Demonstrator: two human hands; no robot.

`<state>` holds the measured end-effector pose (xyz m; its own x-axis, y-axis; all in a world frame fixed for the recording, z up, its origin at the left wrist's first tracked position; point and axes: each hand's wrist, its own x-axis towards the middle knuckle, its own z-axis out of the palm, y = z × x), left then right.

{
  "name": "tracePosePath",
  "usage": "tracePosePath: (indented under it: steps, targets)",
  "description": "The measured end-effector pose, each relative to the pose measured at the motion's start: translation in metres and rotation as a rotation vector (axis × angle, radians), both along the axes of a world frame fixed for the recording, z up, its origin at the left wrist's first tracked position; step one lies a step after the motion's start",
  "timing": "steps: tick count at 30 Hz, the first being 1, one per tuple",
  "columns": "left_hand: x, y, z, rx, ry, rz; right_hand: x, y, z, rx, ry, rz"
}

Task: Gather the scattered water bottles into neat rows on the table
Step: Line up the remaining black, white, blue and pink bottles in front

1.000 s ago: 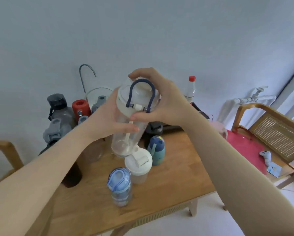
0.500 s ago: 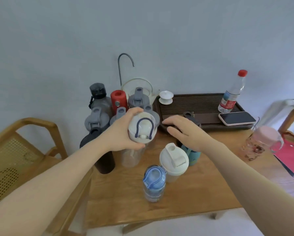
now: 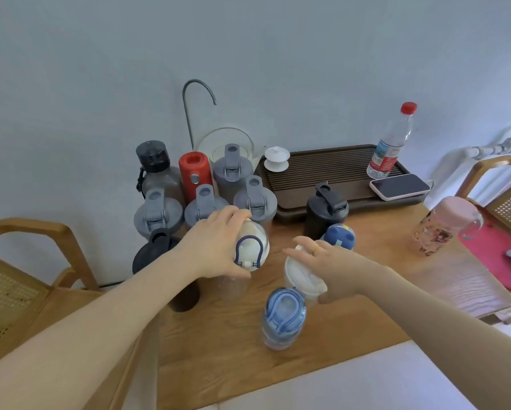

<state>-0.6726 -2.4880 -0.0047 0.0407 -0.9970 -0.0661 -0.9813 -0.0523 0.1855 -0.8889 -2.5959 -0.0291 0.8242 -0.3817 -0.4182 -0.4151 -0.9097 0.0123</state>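
Clear plastic with a white lid and navy loop handle, the bottle (image 3: 250, 253) stands on the wooden table (image 3: 352, 329), its lid wrapped by the left hand (image 3: 215, 247). Behind that grip cluster the grey bottles (image 3: 258, 202). Right of it, the right hand (image 3: 334, 264) curls over the white-lidded bottle (image 3: 300, 279), though whether it actually grips is unclear. Nearer the viewer stands the blue-lidded bottle (image 3: 284, 315).

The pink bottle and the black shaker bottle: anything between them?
Head view: only bare wooden table lies between the pink bottle and the black shaker bottle.
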Motion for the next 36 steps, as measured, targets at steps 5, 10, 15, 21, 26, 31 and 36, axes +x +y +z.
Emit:
tracePosePath:
  steps: [5, 10, 15, 21, 26, 31, 36]
  targets:
    - [0.003, 0.003, 0.003, 0.057, -0.009, -0.133, 0.018, 0.001, -0.011, 0.044, -0.150, -0.123]
    - [0.003, 0.006, -0.002, 0.021, 0.005, -0.073, 0.030, 0.003, -0.020, 0.111, -0.308, -0.265]
    - [0.007, 0.021, -0.004, 0.006, 0.019, -0.002, 0.041, 0.004, -0.018, 0.201, -0.338, -0.334]
    - [0.020, 0.027, -0.003, -0.021, -0.018, -0.009, 0.053, 0.008, -0.015, 0.354, -0.408, -0.433]
    - [0.028, 0.033, -0.004, -0.035, 0.017, 0.006, 0.060, 0.007, -0.013, 0.331, -0.389, -0.401]
    - [0.032, 0.035, -0.004, -0.125, 0.011, -0.031, 0.064, 0.011, -0.017, 0.352, -0.504, -0.485]
    - [0.031, 0.037, -0.008, -0.136, -0.017, -0.098, 0.070, 0.015, -0.023, 0.373, -0.517, -0.514]
